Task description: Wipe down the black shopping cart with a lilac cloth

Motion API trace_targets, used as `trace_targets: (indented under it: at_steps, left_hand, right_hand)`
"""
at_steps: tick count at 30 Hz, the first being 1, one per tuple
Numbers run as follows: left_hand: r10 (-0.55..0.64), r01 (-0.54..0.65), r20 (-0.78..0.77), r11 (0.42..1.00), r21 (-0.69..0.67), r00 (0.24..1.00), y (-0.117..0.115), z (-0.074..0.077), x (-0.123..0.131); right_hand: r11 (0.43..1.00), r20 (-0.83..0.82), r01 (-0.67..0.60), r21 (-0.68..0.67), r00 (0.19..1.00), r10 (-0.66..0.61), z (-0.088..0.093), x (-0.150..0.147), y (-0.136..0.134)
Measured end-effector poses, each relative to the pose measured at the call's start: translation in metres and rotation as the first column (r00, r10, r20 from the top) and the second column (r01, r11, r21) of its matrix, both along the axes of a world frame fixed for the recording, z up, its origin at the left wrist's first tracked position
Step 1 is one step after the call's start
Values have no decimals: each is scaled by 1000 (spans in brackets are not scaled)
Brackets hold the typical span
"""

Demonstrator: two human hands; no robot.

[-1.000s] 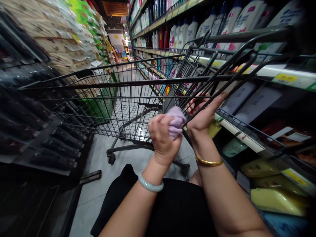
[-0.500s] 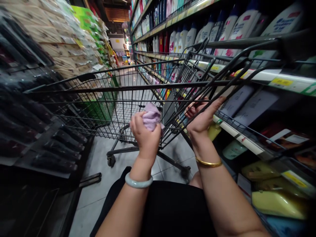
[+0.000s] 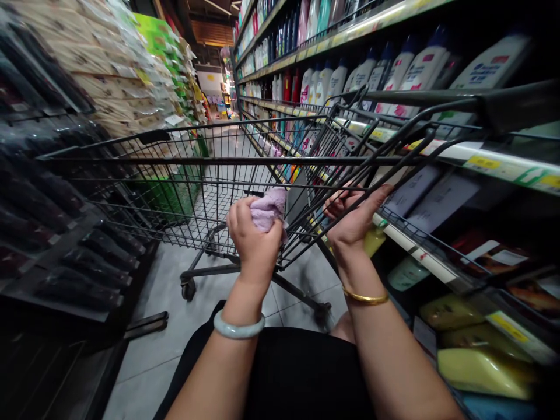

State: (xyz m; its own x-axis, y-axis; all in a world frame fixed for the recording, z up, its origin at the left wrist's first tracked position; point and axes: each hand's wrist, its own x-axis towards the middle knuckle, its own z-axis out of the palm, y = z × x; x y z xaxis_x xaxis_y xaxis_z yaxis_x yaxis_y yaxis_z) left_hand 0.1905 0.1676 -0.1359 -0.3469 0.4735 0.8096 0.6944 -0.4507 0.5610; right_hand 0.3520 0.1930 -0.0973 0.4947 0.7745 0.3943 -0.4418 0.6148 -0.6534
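Clutching lilac cloth (image 3: pixel 265 211) in left hand (image 3: pixel 254 240), cart (image 3: pixel 219 161) in right hand (image 3: pixel 352 223), near blurred labels (image 3: pixel 486 70).

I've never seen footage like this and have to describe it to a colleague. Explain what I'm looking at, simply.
There is no machine here: these are a person's two bare hands. The camera is worn on the head, looking forward and down.

The left hand, with a pale bracelet on the wrist, holds a crumpled purple cloth at the side of a wire shopping cart. The right hand, with a gold bracelet, is at the cart's bars; its exact grip is hard to tell.

The cart stands on a tiled floor. Bottles stand on the shelves to the right, and wrapped packs are stacked to the left.
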Motion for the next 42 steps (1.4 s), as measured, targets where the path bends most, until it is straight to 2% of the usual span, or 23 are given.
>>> trace_targets:
  at_steps: [3, 6, 12, 15, 20, 24, 31, 36, 39, 42]
  left_hand:
    - [-24, 24, -46, 1000, -11, 999, -3, -6, 14]
    - [-69, 70, -68, 998, 6, 995, -6, -5, 17]
    - [-61, 63, 132, 998, -15, 989, 0, 4, 1]
    - [-60, 64, 148, 998, -20, 987, 1, 3, 5]
    - [-51, 52, 96, 999, -13, 994, -1, 0, 19]
    - [-60, 60, 80, 998, 4, 995, -2, 3, 20]
    - [-91, 90, 26, 995, 34, 995, -3, 1, 22]
    - [-127, 128, -9, 989, 77, 992, -11, 3, 23]
    - [-192, 204, -106, 972, 117, 976, -18, 4, 28]
    - [-231, 270, -294, 958, 98, 928, -22, 0, 35]
  right_hand:
    - [999, -20, -33, 10, 999, 34, -1, 0, 0]
    - [998, -58, -61, 16, 996, 61, -2, -1, -2]
    - [997, -70, -71, 19, 995, 72, -5, -5, -10]
    - [996, -75, -87, 15, 993, 88, -6, -6, -13]
    - [993, -86, -117, 5, 989, 117, -4, -3, -17]
    - [986, -108, -168, -10, 980, 166, -3, 0, -14]
    - [964, -62, -248, -96, 968, 243, -13, -1, 1]
    - [954, -22, -296, -41, 955, 295, -17, 1, 5]
    - [962, -12, -266, -58, 964, 265, -18, -1, 7]
    - [987, -33, -145, -66, 989, 143, -18, -4, 9]
